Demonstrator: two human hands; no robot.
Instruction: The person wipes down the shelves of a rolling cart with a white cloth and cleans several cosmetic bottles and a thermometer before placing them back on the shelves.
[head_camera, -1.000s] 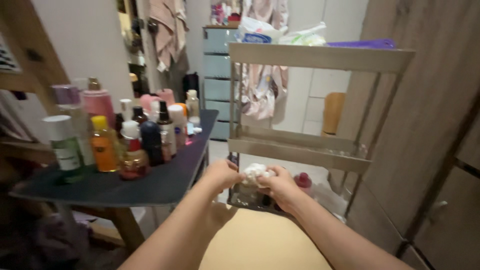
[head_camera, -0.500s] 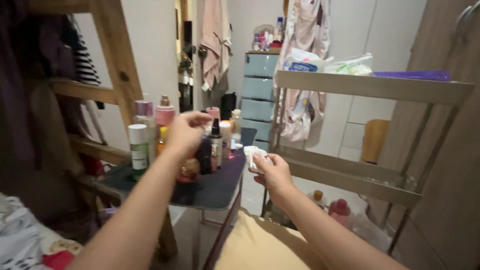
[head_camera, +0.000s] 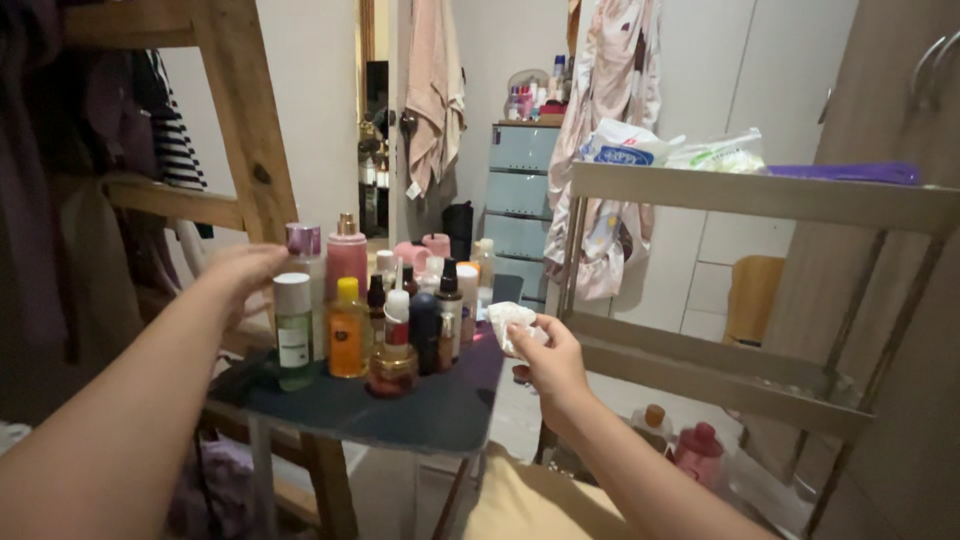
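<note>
My right hand (head_camera: 552, 362) holds a crumpled white tissue (head_camera: 511, 322) just right of a small dark-topped table (head_camera: 420, 405). The table is crowded with several bottles: a green-and-white one (head_camera: 293, 333), an orange one with a yellow cap (head_camera: 346, 332), a tall pink one (head_camera: 347, 262), a round amber one (head_camera: 392, 365) and dark dropper bottles (head_camera: 447, 305). My left hand (head_camera: 242, 271) reaches over the left end of the group, next to a clear bottle with a purple cap (head_camera: 302, 245); its fingers look loosely curled with nothing in them.
A beige metal shelf rack (head_camera: 760, 195) stands at right with bags and a purple item on top and red-capped bottles (head_camera: 698, 450) at its foot. A wooden ladder frame (head_camera: 245, 120) rises at left. Drawers (head_camera: 520, 190) and hanging towels fill the back.
My left hand left the tissue and swung up and left across the bottles to the purple-capped one. My right hand kept the tissue, and my view shifted left.
</note>
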